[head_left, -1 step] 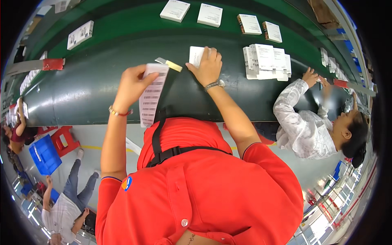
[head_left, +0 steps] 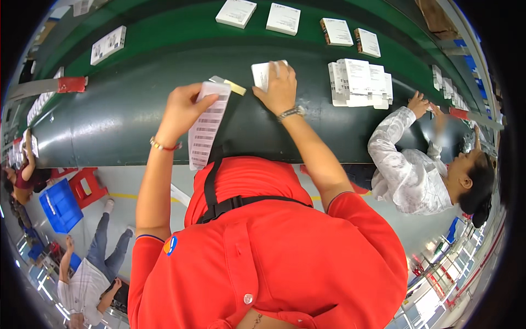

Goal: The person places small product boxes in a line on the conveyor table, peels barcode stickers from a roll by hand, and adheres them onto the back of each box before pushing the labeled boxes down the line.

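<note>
My left hand (head_left: 188,107) pinches the top of a long sheet of barcode labels (head_left: 206,129), which hangs toward the table's near edge. My right hand (head_left: 280,89) is closed over a small white box (head_left: 261,75), with the thumb low at its left side and the fingers over its top. The fingers hide much of the box. Between my hands lies a slim yellow and grey piece (head_left: 235,88), whose kind I cannot make out.
Upright white boxes (head_left: 357,77) stand grouped on the dark green table (head_left: 126,120) to the right. More white boxes (head_left: 283,19) lie spaced along the far green strip. At the right a co-worker (head_left: 405,159) works at the same table; red stools (head_left: 87,189) and a blue crate (head_left: 60,205) are at left.
The white box under my right hand has tilted and turned slightly, its visible edge shifting left. My left hand and the label sheet have moved slightly up and right.
</note>
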Motion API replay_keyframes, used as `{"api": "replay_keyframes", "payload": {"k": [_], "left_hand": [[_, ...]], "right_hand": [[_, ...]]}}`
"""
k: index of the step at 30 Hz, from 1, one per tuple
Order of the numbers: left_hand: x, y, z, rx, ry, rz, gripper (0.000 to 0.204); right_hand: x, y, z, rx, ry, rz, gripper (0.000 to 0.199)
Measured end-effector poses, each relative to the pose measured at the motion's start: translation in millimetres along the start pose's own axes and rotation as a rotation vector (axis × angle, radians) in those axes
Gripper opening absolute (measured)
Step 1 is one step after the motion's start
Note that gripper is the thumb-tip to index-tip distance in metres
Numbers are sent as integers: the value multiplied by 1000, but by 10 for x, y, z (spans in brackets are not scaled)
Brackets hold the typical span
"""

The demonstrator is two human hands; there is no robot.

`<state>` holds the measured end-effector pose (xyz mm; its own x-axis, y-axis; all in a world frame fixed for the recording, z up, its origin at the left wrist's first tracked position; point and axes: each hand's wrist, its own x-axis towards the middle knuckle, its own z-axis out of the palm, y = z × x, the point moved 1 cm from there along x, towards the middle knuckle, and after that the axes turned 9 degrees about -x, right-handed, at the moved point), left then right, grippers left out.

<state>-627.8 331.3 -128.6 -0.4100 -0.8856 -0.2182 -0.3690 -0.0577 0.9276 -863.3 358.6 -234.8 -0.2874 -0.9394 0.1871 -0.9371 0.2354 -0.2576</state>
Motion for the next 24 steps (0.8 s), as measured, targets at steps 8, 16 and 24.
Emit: {"api": "replay_keyframes", "payload": {"k": [8,16,24], "left_hand": [[476,-216,398,-374,-17,-40,15],[579,-153,458,-421,-215,-164,19],[744,-258,605,24,-263,13,21]], "right_hand": [[143,32,-312,755,-303,-405,48],[-76,-290,-145,1455,-362,292,6],[-91,-89,-63,1255,-116,454,15]]}}
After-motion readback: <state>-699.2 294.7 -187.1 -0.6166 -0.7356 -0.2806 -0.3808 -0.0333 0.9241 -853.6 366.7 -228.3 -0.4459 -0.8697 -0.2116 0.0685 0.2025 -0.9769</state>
